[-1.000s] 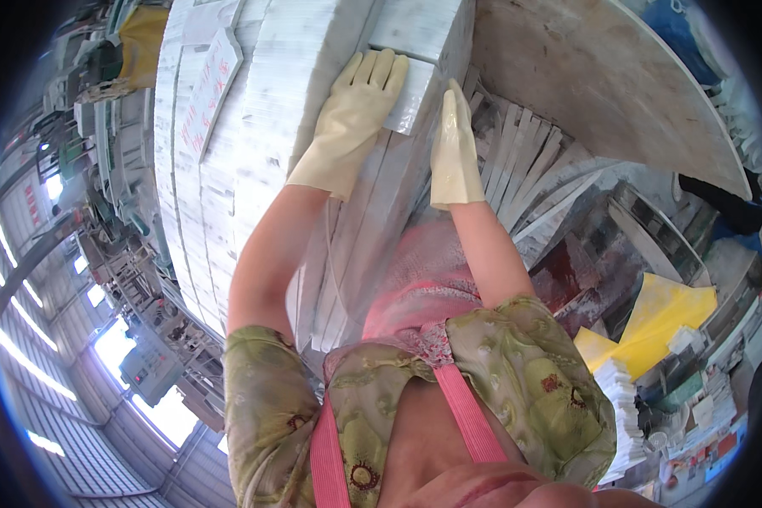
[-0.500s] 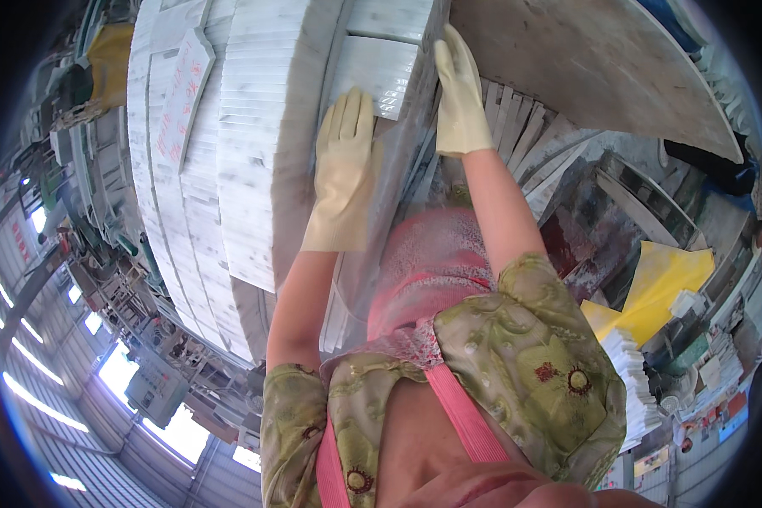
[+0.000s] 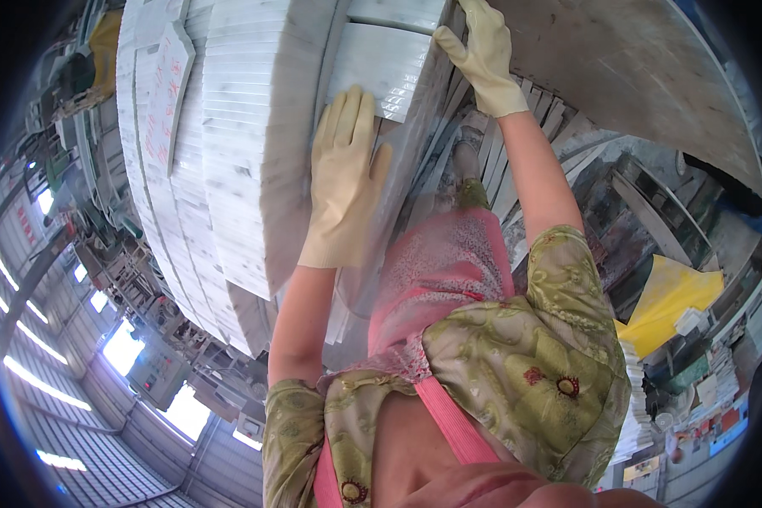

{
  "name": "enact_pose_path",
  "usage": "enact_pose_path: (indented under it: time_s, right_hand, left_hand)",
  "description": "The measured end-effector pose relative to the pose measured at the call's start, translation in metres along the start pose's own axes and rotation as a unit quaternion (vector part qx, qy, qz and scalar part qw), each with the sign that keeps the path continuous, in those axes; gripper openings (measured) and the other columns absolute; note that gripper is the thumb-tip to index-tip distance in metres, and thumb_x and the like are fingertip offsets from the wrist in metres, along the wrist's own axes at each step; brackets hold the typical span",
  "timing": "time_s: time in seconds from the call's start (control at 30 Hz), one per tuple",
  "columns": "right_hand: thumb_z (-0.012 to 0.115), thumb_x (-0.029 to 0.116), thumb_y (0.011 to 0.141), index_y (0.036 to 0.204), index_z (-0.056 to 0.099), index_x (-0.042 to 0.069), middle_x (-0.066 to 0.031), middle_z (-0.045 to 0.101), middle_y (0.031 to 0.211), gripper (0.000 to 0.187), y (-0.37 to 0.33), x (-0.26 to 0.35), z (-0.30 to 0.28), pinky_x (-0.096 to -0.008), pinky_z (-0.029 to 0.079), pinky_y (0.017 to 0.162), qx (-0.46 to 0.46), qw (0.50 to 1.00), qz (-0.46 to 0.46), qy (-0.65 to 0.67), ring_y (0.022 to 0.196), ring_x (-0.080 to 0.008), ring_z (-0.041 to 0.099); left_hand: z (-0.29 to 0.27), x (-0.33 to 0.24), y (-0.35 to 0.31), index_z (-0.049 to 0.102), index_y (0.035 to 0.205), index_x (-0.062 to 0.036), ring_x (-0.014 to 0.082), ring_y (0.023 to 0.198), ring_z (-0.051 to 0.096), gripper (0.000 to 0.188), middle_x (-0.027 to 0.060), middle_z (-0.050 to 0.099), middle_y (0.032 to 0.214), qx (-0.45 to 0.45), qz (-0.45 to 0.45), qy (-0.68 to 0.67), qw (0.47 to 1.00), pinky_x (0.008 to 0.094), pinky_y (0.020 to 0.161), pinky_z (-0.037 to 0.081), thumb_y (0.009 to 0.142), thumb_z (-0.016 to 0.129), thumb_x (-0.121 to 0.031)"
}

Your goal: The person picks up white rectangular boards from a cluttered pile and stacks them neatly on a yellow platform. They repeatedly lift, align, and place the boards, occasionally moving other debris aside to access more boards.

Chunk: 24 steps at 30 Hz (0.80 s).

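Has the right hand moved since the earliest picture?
Yes. Against the brown board, the right hand has moved farther from the body, from below the board's left end to overlapping it in the picture.

Wide head-worn fisheye view, close above the torso (image 3: 474, 360), downward toward gloved fingers (image 3: 345, 123).
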State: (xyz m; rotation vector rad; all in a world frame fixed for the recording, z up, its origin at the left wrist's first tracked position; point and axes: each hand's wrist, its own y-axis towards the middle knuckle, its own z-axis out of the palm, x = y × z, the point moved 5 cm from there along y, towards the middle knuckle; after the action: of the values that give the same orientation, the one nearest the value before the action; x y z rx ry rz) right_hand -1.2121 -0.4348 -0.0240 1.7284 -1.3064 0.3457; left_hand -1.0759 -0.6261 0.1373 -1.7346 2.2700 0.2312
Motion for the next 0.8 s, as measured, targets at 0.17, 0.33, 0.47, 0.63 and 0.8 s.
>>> enact_pose_path:
  time_s: [0.17, 0.33, 0.47, 0.63, 0.8]
  right_hand:
    - [0.063, 0.063, 0.092, 0.134, 0.057, -0.009, -0.0310, 0.061, 0.131, 0.084, 0.002, 0.006, -0.004, -0.0512, 0.046, 0.104, -0.007, 1.000, -0.004, -0.007, 0.121, -0.0472, 0.058]
    - [0.065, 0.060, 0.092, 0.141, 0.053, -0.007, -0.0311, 0.058, 0.137, 0.084, 0.002, 0.007, -0.014, -0.0498, 0.045, 0.108, 0.045, 0.997, 0.056, 0.031, 0.126, -0.0450, 0.056]
    - [0.070, 0.055, 0.089, 0.148, 0.037, -0.006, -0.0297, 0.046, 0.147, 0.092, -0.003, 0.027, -0.029, -0.0463, 0.036, 0.114, 0.009, 0.974, 0.158, 0.160, 0.137, -0.0417, 0.044]
    - [0.077, 0.050, 0.086, 0.157, 0.016, -0.006, -0.0280, 0.031, 0.159, 0.109, -0.041, 0.086, -0.019, -0.0418, 0.025, 0.123, 0.018, 0.811, 0.311, 0.495, 0.149, -0.0375, 0.028]
    - [0.085, 0.046, 0.079, 0.162, 0.001, -0.005, -0.0269, 0.015, 0.168, 0.128, -0.059, 0.138, -0.004, -0.0386, 0.025, 0.126, 0.126, 0.920, 0.283, 0.241, 0.158, -0.0348, 0.018]
  left_hand:
    - [0.000, 0.001, 0.002, 0.048, 0.146, 0.0038, 0.0438, 0.140, 0.046, 0.067, 0.0249, 0.050, 0.150, 0.000, 0.011, 0.004, 1.000, 0.0502, 0.119, 0.035, 0.085, 0.073, -0.006]
    - [-0.001, -0.001, -0.006, 0.050, 0.145, 0.0044, 0.0417, 0.138, 0.049, 0.063, 0.0256, 0.050, 0.150, -0.016, -0.015, -0.039, 0.999, 0.0478, 0.116, 0.040, 0.087, 0.072, -0.007]
    - [0.013, 0.009, -0.044, 0.049, 0.145, 0.0039, 0.0371, 0.128, 0.058, 0.055, 0.0247, 0.058, 0.140, 0.006, -0.299, -0.311, 0.902, 0.0452, 0.109, 0.047, 0.094, 0.066, -0.011]
    - [0.057, 0.039, -0.045, 0.046, 0.144, 0.0031, 0.0285, 0.117, 0.064, 0.047, 0.0209, 0.066, 0.125, -0.056, -0.452, -0.681, 0.574, 0.0418, 0.099, 0.053, 0.100, 0.058, -0.009]
    - [0.075, 0.077, 0.018, 0.056, 0.121, 0.0095, 0.0301, 0.095, 0.068, 0.025, 0.0203, 0.068, 0.110, -0.008, -0.359, -0.573, 0.737, 0.0391, 0.090, 0.057, 0.104, 0.049, -0.007]
